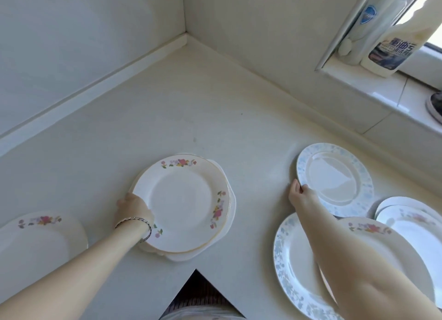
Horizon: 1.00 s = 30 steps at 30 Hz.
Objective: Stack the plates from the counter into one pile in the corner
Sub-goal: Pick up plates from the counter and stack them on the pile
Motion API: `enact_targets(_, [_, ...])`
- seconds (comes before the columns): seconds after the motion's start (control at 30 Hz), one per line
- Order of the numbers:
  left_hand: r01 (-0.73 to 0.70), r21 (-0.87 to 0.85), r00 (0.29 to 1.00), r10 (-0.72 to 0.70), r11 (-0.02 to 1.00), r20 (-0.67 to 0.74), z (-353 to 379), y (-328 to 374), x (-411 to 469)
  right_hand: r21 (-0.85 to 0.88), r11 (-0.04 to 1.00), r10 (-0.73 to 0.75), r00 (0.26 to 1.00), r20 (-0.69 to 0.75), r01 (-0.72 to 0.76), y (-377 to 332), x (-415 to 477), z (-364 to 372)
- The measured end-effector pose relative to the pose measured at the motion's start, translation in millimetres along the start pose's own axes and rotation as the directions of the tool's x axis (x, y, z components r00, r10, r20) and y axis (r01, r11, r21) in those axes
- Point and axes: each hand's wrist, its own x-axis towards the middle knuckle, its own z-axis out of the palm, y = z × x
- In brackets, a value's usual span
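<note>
Head view: the left hand (134,206) grips the near-left rim of the floral plate (181,203), lying flat, face up, atop a small pile (224,233) mid-counter. The right hand (301,195) pinches the blue-patterned plate (334,179) by its left rim, flat beside the wall. The pale counter (167,109) meets white walls at the far corner; bottles (387,44) stand on the windowsill.

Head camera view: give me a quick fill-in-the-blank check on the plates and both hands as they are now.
1. The left hand grips the rim of the pink-flowered white plate on top of a small ____.
2. The right hand touches the edge of the round plate with the ____ floral rim.
3. The white cleaner bottle stands on the ____.

Missing words: pile; blue; windowsill
</note>
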Motion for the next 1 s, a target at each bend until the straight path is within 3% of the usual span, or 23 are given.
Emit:
enact_targets(0.07, [-0.005, -0.011, 1.0, 0.005, 1.0, -0.001, 0.9, -1.3, 0.7, 0.24, 0.97, -0.022, 0.972, 0.234, -0.036, -1.7, -14.3, 2.2])
enact_targets(0.1, [-0.005, -0.015, 1.0, 0.005, 1.0, 0.002, 0.4, -1.4, 0.9, 0.414, 0.896, 0.067, 0.97, 0.233, -0.162, -1.1, -13.9, 5.6])
enact_targets(0.13, [-0.004, -0.018, 1.0, 0.004, 1.0, 0.001, 0.4, -1.8, 2.3, 0.467, 0.862, 0.099, 0.97, 0.223, -0.196, -0.6, -15.3, 6.8])
enact_targets(0.2, [-0.003, -0.01, 1.0, 0.004, 1.0, 0.014, -0.4, -1.2, 3.0, 0.396, 0.904, 0.084, 0.976, 0.201, -0.159, 2.3, -16.8, 9.1])
enact_targets(0.33, [-0.039, 0.038, 0.999, 0.038, 0.999, 0.03, -3.7, -2.9, -3.3, 0.205, 0.958, 0.124, 0.934, 0.336, -0.201, 14.1, -27.5, 1.0])
enact_targets(0.4, [-0.092, 0.225, 0.994, 0.102, 0.97, -0.034, -6.6, -4.6, -8.6, 0.019, 0.988, 0.138, 0.919, 0.371, -0.156, 24.4, -40.7, -5.9])
enact_targets(0.47, [-0.199, 0.274, 0.954, 0.251, 0.941, -0.166, -15.8, -1.5, -10.2, -0.129, 0.984, 0.165, 0.879, 0.448, -0.119, 36.1, -56.3, -16.9])
enact_targets(0.5, [-0.296, 0.199, 0.916, 0.337, 0.934, -0.217, -21.7, 2.4, -10.7, -0.186, 0.977, 0.182, 0.845, 0.503, -0.1, 41.1, -62.9, -22.2])
enact_targets(0.57, [-0.455, -0.178, 0.885, 0.421, 0.873, -0.197, -34.7, 14.3, -16.8, -0.317, 0.947, 0.232, 0.782, 0.578, -0.047, 49.5, -74.6, -31.0])
enact_targets(0.63, [-0.326, -0.653, 0.899, 0.438, 0.683, 0.009, -48.3, 26.4, -30.8, -0.455, 0.89, 0.281, 0.752, 0.596, 0.027, 57.0, -87.5, -37.3])
enact_targets(0.67, [-0.203, -0.779, 0.896, 0.434, 0.594, 0.097, -51.7, 28.7, -35.7, -0.516, 0.854, 0.303, 0.74, 0.601, 0.07, 60.8, -91.7, -39.9])
enact_targets(0.7, [-0.144, -0.809, 0.89, 0.432, 0.569, 0.146, -52.1, 27.0, -38.1, -0.569, 0.815, 0.324, 0.724, 0.609, 0.113, 64.5, -95.5, -42.1])
enact_targets(0.8, [-0.317, -0.555, 0.913, 0.406, 0.769, 0.041, -45.3, 6.7, -36.0, -0.679, 0.707, 0.425, 0.649, 0.631, 0.198, 72.8, -105.0, -45.9])
enact_targets(1.0, [-0.191, -0.5, 0.937, 0.309, 0.845, 0.165, -17.9, -44.3, -27.2, -0.793, 0.519, 0.454, 0.684, 0.571, 0.318, 96.5, -105.5, -42.7])
